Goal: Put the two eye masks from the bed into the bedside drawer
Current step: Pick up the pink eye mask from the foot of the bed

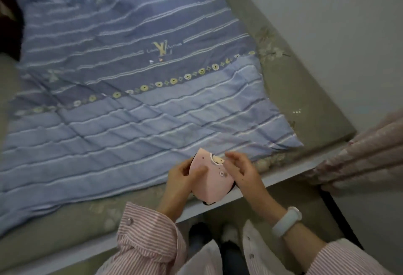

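A pink eye mask (212,177) with small cartoon prints and a black underside is held folded over the near edge of the bed (309,104). My left hand (184,176) pinches its left side, thumb on top. On the mask's right edge rests my right hand (242,170), its fingers partly spread. A black strap hangs below the mask. I cannot tell whether a second mask lies folded under the pink one. No drawer is in view.
A blue striped quilt (122,91) covers most of the bed over a grey-green sheet. The white wall (338,24) runs along the right. A pink ruffled curtain (362,150) hangs at the right edge. The floor and my feet (218,237) are below.
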A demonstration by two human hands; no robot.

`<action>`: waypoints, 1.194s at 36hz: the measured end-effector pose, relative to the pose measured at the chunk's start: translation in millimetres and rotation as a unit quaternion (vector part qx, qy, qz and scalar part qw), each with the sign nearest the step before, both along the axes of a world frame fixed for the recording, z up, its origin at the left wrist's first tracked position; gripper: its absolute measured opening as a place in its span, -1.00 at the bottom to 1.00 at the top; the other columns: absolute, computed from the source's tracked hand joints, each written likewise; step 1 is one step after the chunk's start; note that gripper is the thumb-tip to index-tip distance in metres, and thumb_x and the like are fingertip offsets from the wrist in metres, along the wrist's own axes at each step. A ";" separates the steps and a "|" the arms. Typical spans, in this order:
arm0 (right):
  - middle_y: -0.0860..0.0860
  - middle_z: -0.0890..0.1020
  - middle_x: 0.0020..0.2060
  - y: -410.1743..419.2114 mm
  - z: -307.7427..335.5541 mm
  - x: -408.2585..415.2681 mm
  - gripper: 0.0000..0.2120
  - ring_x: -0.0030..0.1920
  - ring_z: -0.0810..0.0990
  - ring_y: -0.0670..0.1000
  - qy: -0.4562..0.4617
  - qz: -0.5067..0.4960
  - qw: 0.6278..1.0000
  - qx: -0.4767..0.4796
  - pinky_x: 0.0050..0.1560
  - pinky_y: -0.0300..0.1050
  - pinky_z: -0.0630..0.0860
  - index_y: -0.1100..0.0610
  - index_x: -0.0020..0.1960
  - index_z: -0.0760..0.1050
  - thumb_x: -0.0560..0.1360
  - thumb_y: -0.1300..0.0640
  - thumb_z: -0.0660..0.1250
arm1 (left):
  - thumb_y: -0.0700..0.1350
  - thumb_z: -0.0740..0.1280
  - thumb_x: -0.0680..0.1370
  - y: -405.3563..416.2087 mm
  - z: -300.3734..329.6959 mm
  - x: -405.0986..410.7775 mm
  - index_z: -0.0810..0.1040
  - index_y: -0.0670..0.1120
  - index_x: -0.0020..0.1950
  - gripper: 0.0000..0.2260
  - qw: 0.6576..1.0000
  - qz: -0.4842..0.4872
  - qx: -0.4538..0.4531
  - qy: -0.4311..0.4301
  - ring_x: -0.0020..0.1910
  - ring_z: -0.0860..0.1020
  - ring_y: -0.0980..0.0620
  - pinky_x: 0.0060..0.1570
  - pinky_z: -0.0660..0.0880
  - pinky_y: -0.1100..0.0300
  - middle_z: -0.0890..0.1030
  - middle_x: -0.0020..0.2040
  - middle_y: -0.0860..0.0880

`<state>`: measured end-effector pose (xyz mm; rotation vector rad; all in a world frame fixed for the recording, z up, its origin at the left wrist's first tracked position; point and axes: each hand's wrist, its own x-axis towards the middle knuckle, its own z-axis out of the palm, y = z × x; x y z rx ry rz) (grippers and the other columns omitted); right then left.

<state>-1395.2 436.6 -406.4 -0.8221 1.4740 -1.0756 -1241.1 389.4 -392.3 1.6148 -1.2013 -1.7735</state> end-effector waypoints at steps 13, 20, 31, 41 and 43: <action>-0.08 0.54 -0.33 -29.1 35.0 251.0 -0.92 -0.30 0.48 -0.17 0.152 0.257 0.952 -0.062 -0.25 -0.32 0.39 0.10 -0.18 0.52 0.48 0.20 0.30 | 0.05 0.38 0.43 37.3 23.6 231.4 0.43 0.02 -0.43 -0.73 0.944 0.236 -0.143 -0.182 -0.30 0.50 -0.03 -0.23 0.38 0.09 0.54 -0.40 0.01; -0.04 0.61 -0.24 -6.7 34.6 458.7 -0.88 -0.29 0.58 -0.11 -0.043 0.248 0.966 0.051 -0.37 -0.26 0.55 0.01 -0.13 0.47 0.51 -0.01 0.24 | 0.13 0.30 0.47 80.0 26.6 406.7 0.31 0.04 -0.42 -0.67 0.835 0.462 -0.191 -0.229 -0.45 0.46 0.20 -0.46 0.34 0.37 0.49 -0.44 0.11; 0.16 0.56 -0.45 6.6 36.0 668.1 -0.79 -0.45 0.49 0.09 0.212 0.385 0.829 -0.346 -0.40 -0.02 0.36 0.21 -0.19 0.48 0.53 0.13 0.16 | 0.01 0.17 0.57 128.6 30.4 601.7 0.53 -0.13 -0.17 -0.73 0.795 0.370 -0.203 -0.436 -0.30 0.53 -0.26 -0.36 0.27 0.12 0.62 -0.28 -0.24; -0.21 0.47 -0.32 -13.8 23.6 832.1 -0.89 -0.28 0.48 -0.34 0.107 0.566 0.780 -0.246 -0.25 -0.47 0.36 0.04 -0.11 0.39 0.57 0.14 0.13 | -0.06 0.16 0.59 131.5 14.9 744.8 0.44 -0.17 -0.14 -0.79 0.751 0.447 -0.207 -0.439 -0.39 0.51 -0.18 -0.36 0.26 0.14 0.61 -0.33 -0.18; -0.18 0.48 -0.35 -26.4 22.0 869.3 -0.86 -0.31 0.47 -0.31 0.086 0.540 0.801 -0.243 -0.28 -0.47 0.34 0.08 -0.17 0.40 0.56 0.20 0.15 | -0.05 0.14 0.59 116.5 16.0 783.4 0.46 -0.18 -0.13 -0.76 0.744 0.436 -0.229 -0.451 -0.41 0.52 -0.18 -0.38 0.28 0.13 0.62 -0.33 -0.18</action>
